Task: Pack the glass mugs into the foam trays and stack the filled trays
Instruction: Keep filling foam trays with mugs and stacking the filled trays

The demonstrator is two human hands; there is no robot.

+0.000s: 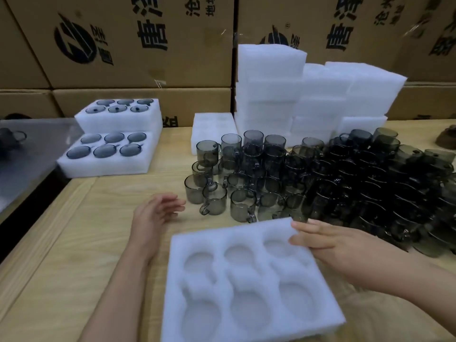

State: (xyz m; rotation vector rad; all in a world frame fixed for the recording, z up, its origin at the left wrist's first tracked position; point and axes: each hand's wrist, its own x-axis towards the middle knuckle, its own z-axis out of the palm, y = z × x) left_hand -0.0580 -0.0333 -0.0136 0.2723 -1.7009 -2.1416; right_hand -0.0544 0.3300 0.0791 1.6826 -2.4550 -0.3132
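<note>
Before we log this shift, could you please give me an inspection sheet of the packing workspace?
Surface: pale wooden table.
Job's things: empty foam tray, six cavities, nearest; loose glass mugs clustered behind it; two filled trays far left; empty tray stacks at back.
Clutter: brown object at right edge, unclear.
Hands: left hand open, holding nothing; right hand holds the tray's far right corner.
Cables: nothing seen.
Surroundings: cardboard boxes behind; metal surface left.

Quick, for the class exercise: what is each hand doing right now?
Left hand: open, holding nothing, above the table.
Right hand: holding the empty foam tray by its far right corner.
</note>
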